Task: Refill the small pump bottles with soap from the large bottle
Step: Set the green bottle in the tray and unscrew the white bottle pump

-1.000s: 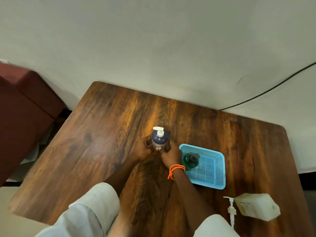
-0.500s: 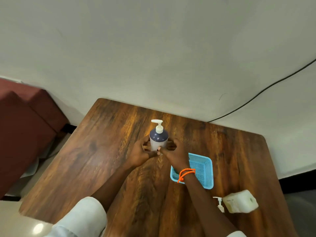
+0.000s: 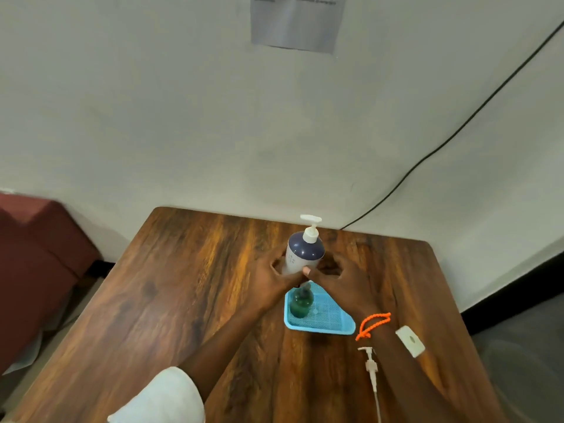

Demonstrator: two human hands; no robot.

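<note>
**Both hands on the pump bottle near the table's far edge**

Upright near the far edge of the table (image 3: pixel 189 294): a pump bottle (image 3: pixel 303 254), navy shoulder, white lower body, white pump head on top. Left hand (image 3: pixel 273 277) wrapped round its left side, right hand (image 3: pixel 341 282) cupped on its right, fingers (image 3: pixel 306 271) of both curled on the lower body and meeting at the front. Likely smooth plastic, stiff but slightly squeezable, slippery if soapy; weight hard to judge, fill level not visible. Best held low on the body with one hand, the collar under the pump turned with the other; pump head too slender and top-heavy for lifting by.

Just nearer, a blue mesh tray (image 3: pixel 332 326) holding a small green bottle (image 3: pixel 300 305) with no pump fitted. Toward the near right corner, a loose white pump with dip tube (image 3: pixel 371 366) flat on the wood, beside the right forearm. An orange cord (image 3: pixel 370 325) on the right wrist. The large white container mostly hidden behind that forearm.
</note>
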